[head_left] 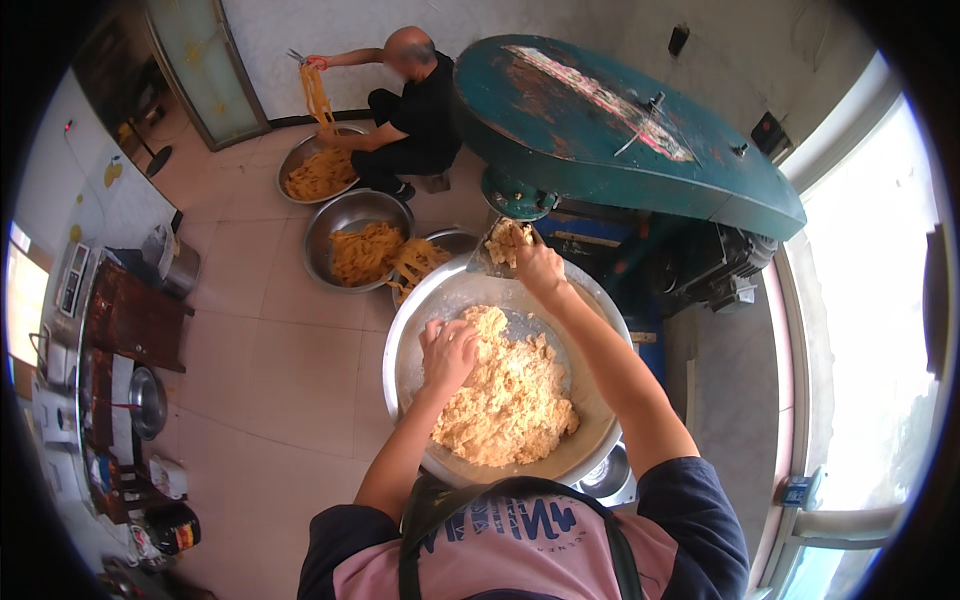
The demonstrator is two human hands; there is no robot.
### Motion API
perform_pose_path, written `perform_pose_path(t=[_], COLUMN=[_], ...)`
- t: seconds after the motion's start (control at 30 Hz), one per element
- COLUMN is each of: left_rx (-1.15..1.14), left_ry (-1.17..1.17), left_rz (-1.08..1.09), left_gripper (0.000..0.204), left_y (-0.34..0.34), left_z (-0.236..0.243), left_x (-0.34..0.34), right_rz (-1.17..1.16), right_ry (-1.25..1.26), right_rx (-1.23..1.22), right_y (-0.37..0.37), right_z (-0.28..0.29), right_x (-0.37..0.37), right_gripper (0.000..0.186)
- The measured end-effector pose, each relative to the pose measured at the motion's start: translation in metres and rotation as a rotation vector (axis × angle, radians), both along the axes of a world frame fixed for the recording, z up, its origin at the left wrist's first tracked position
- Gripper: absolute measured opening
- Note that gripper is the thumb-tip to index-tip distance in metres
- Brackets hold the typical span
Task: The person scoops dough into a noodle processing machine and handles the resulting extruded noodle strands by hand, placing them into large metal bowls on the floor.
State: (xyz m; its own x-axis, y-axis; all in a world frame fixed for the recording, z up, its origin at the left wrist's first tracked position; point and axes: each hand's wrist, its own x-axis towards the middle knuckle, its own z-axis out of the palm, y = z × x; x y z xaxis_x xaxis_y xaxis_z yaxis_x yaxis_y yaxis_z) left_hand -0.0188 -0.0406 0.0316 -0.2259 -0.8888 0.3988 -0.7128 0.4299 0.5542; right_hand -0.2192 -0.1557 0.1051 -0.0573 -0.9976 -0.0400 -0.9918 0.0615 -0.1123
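Crumbly yellow dough lies in a big metal bowl, heaped from the middle toward the near rim. The left hand rests on the dough's left side, inside the left rim, its fingers bent; whether its grip is clenched on any dough, I cannot tell. The right hand is at the far rim, touching loose dough clumps below a green machine; its grip is partly hidden, so I cannot tell if it grasps them. Beyond the left rim, a crouching co-worker holds scissors and orange strips over a floor basin.
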Motion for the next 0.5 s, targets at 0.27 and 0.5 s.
perform_pose_path(t=[0.27, 0.5], left_rx=[0.029, 0.124], left_ry=[0.075, 0.046], left_rz=[0.037, 0.033], left_gripper=[0.011, 0.019], left_y=[-0.003, -0.005], left_z=[-0.029, -0.018], left_x=[0.008, 0.013], right_rz=[-0.075, 0.002], right_ry=[-0.154, -0.082], right_rx=[-0.149, -0.206], right_y=[-0.005, 0.029], right_z=[-0.002, 0.035], right_x=[0.004, 0.014], right_gripper=[0.048, 0.030])
